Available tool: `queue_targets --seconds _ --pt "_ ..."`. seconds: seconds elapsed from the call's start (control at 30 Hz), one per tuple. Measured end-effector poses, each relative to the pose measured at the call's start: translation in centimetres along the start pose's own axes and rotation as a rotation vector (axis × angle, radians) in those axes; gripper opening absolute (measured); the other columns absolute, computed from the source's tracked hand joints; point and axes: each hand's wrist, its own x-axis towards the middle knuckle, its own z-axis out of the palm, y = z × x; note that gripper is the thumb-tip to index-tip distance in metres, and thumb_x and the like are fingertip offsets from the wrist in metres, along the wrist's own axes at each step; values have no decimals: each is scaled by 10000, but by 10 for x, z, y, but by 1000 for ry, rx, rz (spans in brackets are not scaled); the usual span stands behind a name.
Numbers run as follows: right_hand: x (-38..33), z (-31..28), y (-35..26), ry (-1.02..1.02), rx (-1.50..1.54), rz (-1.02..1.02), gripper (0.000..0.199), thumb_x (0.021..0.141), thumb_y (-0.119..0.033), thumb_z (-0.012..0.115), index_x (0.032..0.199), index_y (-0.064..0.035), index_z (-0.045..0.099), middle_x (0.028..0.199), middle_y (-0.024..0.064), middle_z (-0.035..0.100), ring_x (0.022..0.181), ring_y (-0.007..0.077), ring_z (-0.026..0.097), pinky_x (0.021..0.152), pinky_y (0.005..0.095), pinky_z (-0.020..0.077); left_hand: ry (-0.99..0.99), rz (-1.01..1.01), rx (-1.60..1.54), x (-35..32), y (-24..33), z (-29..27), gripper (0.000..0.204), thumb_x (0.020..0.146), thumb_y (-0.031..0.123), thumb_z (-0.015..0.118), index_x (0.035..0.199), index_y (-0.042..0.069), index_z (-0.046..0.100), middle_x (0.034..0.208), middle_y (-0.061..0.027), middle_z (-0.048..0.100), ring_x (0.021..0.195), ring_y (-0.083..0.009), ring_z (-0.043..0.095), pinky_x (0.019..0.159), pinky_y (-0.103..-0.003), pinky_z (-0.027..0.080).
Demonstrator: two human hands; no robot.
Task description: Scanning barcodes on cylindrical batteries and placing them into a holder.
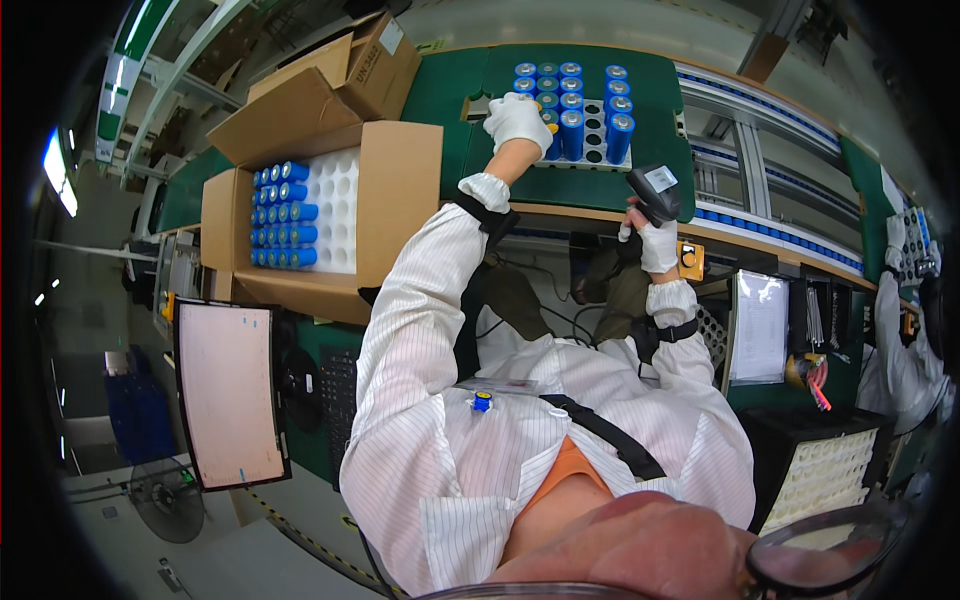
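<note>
My left hand [517,120], in a white glove with yellow fingertips, reaches over a white holed tray [617,161] on the green bench. Its fingers close around a blue cylindrical battery cell [551,147] at the tray's left side, and the glove hides part of the grip. More upright blue cells [571,130] stand beside it in rows, and a separate column of cells [620,130] stands to the right. Empty holes show between them. Near the bench's front edge, my right hand [656,246] is wrapped round the handle of a black barcode scanner [655,194], its head tilted up.
On the left, an open cardboard box [400,200] holds blue cells in white foam. A monitor [232,395] and keyboard [342,400] stand nearer. Metal conveyor rails [750,165] run to the right, past a yellow button box [690,261]. Another person's sleeve [895,340] shows far right.
</note>
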Motion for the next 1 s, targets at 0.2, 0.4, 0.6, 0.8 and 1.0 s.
queue_targets --seconds 0.2,0.4,0.6,0.8,1.0 --pt "0 -3 3 -14 49 6 202 919 -46 642 1105 29 615 736 67 627 611 149 598 584 275 489 9 26 -8 -18 4 -29 521 760 476 791 1139 128 708 1258 -87 597 1193 -305 550 934 -423 509" --pt "-1 -1 1 42 -35 -23 218 913 -75 644 1100 24 589 711 78 598 584 180 573 561 317 484 313 443 -571 -135 -11 -135 364 779 370 774 970 64 722 1011 -151 673 944 -331 648 864 -408 521" --pt "-2 0 1 -76 89 7 258 931 -92 642 1150 12 552 785 83 569 659 178 554 606 312 485 695 218 -509 -200 -168 -200 340 801 229 766 1087 55 707 1008 -127 716 896 -262 695 799 -348 555" --pt "-1 -3 2 -82 73 13 233 945 -90 626 1146 9 563 807 78 570 693 165 558 622 300 485 291 -424 -131 -123 -363 -153 421 836 385 707 1162 119 705 1062 -184 706 972 -335 676 864 -393 534" --pt "-2 2 -2 -45 -30 -45 220 937 -75 622 1130 16 566 804 80 573 674 159 550 624 290 485 63 -582 29 -70 -479 -55 629 777 506 736 1327 223 619 1333 -131 609 1235 -347 562 1057 -416 438"
